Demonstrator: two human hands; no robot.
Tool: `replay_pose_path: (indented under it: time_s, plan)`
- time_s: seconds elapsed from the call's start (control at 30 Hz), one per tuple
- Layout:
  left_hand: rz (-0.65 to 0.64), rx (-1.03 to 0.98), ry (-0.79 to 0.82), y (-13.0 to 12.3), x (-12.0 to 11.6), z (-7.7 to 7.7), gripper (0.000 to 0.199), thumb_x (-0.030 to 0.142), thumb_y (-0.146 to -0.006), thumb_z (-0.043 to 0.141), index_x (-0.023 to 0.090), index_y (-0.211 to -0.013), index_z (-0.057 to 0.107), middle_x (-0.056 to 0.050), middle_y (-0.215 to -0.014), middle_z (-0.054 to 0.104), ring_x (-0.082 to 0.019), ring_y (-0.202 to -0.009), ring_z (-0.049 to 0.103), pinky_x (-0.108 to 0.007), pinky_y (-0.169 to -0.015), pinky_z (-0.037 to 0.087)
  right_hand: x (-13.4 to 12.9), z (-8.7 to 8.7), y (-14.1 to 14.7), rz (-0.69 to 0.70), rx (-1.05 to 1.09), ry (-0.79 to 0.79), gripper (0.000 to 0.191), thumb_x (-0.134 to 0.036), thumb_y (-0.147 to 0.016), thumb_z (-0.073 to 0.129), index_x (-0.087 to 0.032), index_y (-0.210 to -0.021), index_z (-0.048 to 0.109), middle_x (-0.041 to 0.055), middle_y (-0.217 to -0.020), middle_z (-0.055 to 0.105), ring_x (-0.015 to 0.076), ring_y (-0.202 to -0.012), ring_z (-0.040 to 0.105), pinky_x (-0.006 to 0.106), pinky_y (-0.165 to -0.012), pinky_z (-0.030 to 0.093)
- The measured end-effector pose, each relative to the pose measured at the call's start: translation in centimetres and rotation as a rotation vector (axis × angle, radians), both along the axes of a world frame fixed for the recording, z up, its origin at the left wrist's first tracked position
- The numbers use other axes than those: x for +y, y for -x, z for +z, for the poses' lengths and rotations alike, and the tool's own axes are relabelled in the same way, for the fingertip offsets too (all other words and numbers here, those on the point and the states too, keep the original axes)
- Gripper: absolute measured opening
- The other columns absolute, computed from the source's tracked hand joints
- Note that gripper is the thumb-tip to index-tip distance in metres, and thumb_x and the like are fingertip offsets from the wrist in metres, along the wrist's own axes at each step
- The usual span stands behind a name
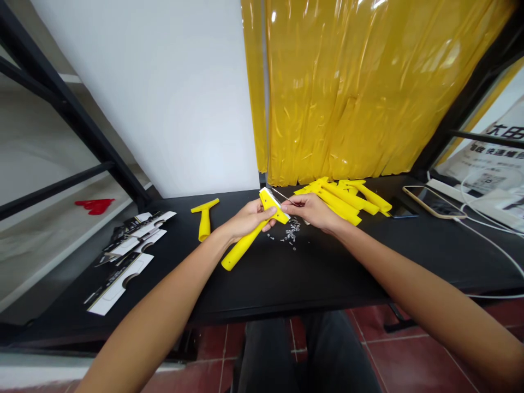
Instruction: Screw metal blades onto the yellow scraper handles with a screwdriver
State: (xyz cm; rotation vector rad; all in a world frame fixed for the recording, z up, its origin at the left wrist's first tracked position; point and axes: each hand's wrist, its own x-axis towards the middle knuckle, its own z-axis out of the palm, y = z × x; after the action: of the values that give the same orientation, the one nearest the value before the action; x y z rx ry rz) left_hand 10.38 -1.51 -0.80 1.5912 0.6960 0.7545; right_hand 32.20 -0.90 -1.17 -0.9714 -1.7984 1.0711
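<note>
My left hand (250, 219) is closed around a yellow T-shaped scraper handle (244, 248), its thumb on the wide head. A white strip runs along the head's far edge, and small holes show in its face. Close to that head, my right hand (313, 212) pinches a thin metal rod-like tool (282, 195); its exact kind is too small to make out. Just beyond the hands lies a scatter of small screws and nuts (292, 233) on the black table (262, 289). A second yellow scraper handle (205, 222) rests left of my left hand.
Several more yellow handles (347, 199) are piled behind my right hand. Printed cardboard sleeves (126, 273) lie at the left. Toward the right are phones (434, 202) and white cables (487, 234). A white panel (176, 98) and yellow plastic strips (347, 93) stand behind the table.
</note>
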Motion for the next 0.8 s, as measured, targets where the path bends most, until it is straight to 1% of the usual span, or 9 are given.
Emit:
replay_pose_path:
  time_s: [0.1,0.2,0.3,0.4,0.53,0.8]
  plan:
    - [0.017,-0.006,0.030,-0.36,-0.46,0.17,0.024,0.038,-0.096,0.062,0.016,-0.100,0.053,-0.001,-0.076,0.056,-0.010,-0.062,0.049,-0.026,-0.057,0.039,0.04,-0.14,0.12,0.010,-0.015,-0.008,0.033,-0.050,-0.080,0.073,-0.017,-0.082,0.078,0.0023,-0.076,0.070,0.0160,-0.073,0.058,0.032,-0.072,0.043]
    - [0.034,0.002,0.062,-0.68,-0.82,0.30,0.025,0.037,-0.094,0.064,0.016,-0.100,0.052,-0.001,-0.078,0.056,-0.010,-0.063,0.049,-0.025,-0.054,0.038,0.17,-0.21,-0.13,0.049,-0.070,-0.013,0.032,-0.049,-0.082,0.071,-0.018,-0.085,0.079,0.0025,-0.077,0.071,0.0167,-0.073,0.058,0.032,-0.073,0.043]
    - [0.054,0.015,0.074,-0.83,-0.97,0.32,0.027,0.039,-0.094,0.065,0.016,-0.100,0.052,-0.001,-0.078,0.055,-0.010,-0.063,0.049,-0.024,-0.053,0.037,0.30,-0.26,-0.39,0.077,-0.093,-0.035,0.033,-0.049,-0.083,0.070,-0.018,-0.089,0.079,0.0032,-0.081,0.072,0.0177,-0.076,0.059,0.033,-0.074,0.044]
    - [0.051,0.025,0.061,-0.82,-0.97,0.28,0.028,0.043,-0.095,0.063,0.017,-0.097,0.051,-0.001,-0.076,0.054,-0.010,-0.061,0.048,-0.025,-0.052,0.037,0.39,-0.26,-0.52,0.116,-0.102,-0.048,0.030,-0.046,-0.086,0.068,-0.019,-0.092,0.079,0.0041,-0.087,0.074,0.0187,-0.079,0.061,0.034,-0.078,0.045]
    - [0.055,0.044,0.048,-0.76,-0.93,0.23,0.027,0.041,-0.094,0.064,0.017,-0.095,0.052,0.000,-0.073,0.053,-0.010,-0.059,0.048,-0.025,-0.052,0.038,0.37,-0.14,-0.66,0.146,-0.120,-0.055,0.027,-0.044,-0.086,0.068,-0.021,-0.094,0.078,0.0044,-0.092,0.075,0.0199,-0.082,0.063,0.035,-0.080,0.047]
    - [0.055,0.031,0.027,-0.68,-0.72,0.06,0.027,0.041,-0.093,0.064,0.018,-0.094,0.051,0.001,-0.071,0.052,-0.010,-0.057,0.047,-0.026,-0.053,0.038,0.15,0.24,-0.76,0.140,-0.148,-0.084,0.025,-0.043,-0.087,0.066,-0.020,-0.087,0.076,0.0025,-0.083,0.071,0.0176,-0.076,0.058,0.033,-0.075,0.043]
